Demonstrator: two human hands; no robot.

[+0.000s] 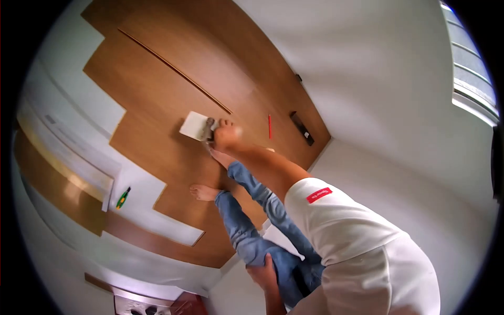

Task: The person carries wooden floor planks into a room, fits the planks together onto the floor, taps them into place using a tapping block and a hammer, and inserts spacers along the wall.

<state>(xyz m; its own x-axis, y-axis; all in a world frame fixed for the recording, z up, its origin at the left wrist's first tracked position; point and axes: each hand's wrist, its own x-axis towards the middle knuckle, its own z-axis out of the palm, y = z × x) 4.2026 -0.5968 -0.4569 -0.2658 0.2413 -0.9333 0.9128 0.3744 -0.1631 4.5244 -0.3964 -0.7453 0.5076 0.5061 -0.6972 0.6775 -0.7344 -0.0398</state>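
Note:
My right hand (227, 135) reaches out over the brown plank floor (157, 105), fingers curled at a white, square-faced item (195, 126) with a dark part (210, 126) beside the fingers. Motion blurs the hand slightly, and the item's exact kind is unclear. My left hand (261, 271) rests on my jeans near the knee; its fingers are partly visible and lie against the cloth. Two bare feet (203, 192) are on the planks, one just below my right hand.
A long thin brown strip (176, 70) lies across the planks. Near the wall are a red stick-like item (270, 126) and a black bar (302, 128). A green and yellow cutter (123, 198) lies on the pale floor past the stepped plank edge. A barred window (470, 58) is at upper right.

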